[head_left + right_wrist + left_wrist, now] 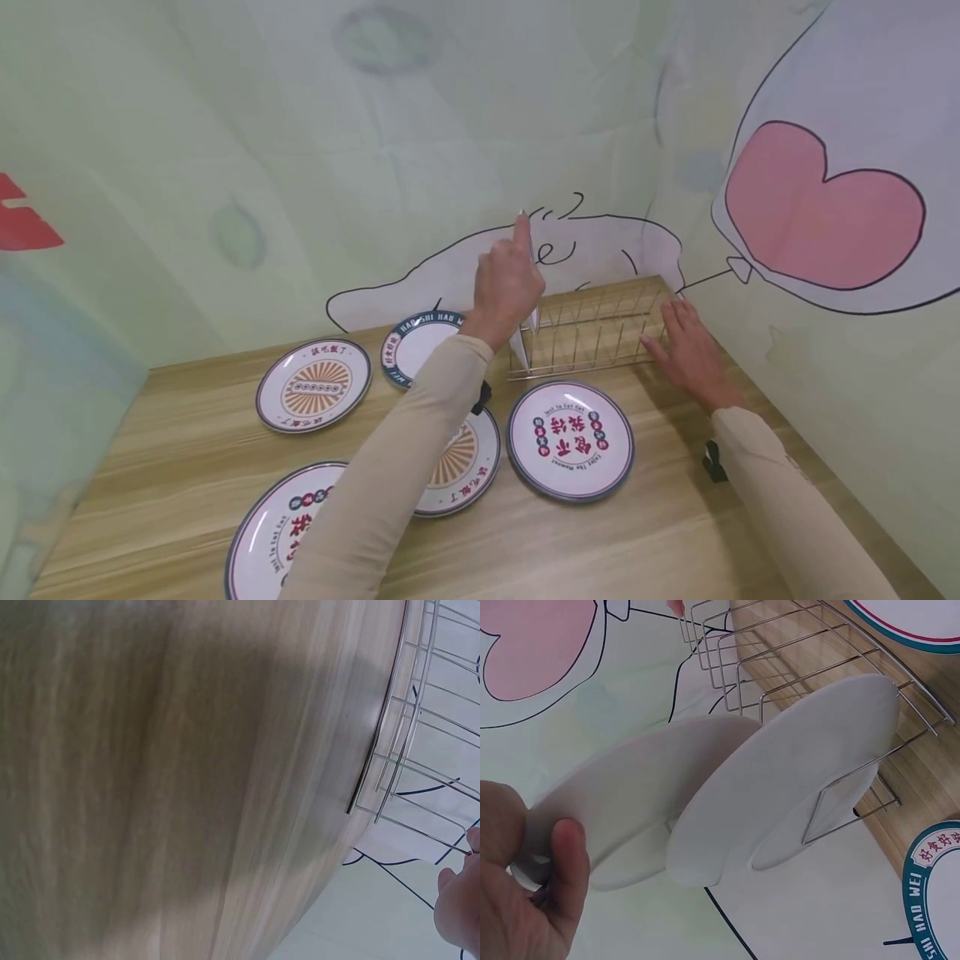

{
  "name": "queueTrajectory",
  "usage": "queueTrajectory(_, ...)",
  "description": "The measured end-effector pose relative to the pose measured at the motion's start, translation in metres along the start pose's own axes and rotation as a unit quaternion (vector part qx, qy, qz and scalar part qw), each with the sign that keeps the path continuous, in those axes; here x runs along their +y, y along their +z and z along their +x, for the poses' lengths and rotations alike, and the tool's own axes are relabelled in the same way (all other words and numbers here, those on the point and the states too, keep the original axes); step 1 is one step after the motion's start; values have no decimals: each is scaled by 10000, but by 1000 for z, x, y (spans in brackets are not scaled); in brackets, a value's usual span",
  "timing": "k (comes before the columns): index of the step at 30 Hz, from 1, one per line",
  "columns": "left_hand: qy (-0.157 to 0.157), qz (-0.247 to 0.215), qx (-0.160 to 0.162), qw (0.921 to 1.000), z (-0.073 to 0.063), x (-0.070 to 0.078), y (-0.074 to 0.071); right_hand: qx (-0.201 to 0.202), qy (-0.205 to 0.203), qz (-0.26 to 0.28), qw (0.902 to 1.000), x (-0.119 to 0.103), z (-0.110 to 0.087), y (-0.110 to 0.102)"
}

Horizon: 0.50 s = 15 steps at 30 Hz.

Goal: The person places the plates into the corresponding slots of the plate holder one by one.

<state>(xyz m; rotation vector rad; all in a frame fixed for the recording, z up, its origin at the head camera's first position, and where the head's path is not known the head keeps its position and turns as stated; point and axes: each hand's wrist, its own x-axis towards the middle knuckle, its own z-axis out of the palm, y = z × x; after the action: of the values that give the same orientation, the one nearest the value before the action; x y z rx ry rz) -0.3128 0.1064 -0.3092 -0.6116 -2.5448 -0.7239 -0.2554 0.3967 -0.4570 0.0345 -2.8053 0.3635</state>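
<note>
My left hand (506, 287) pinches the rim of a white plate (630, 795), which is tilted up on edge over the left end of a wire dish rack (592, 346). Beside it a second white plate (810, 757) leans on edge in the rack, its underside towards the left wrist camera. In the head view both plates show mostly as thin edges. At the rack's right end my right hand (690, 354) holds the wire frame with thumb and fingertips; the right wrist view catches only part of that hand.
Several printed plates lie face up on the wooden table: a red-lettered plate (572, 442) before the rack, a blue-rimmed plate (422, 343), a sunburst plate (315, 386), another partly behind my left arm, and a large plate (262, 533) at front left. Cartoon-printed walls (300, 167) enclose the table's back and right.
</note>
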Motion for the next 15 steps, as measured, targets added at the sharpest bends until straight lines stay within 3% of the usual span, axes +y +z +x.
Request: queueTrajectory(15, -26, 291, -371, 9989, 0, 1, 11, 184, -41, 30, 9998, -3, -3, -2)
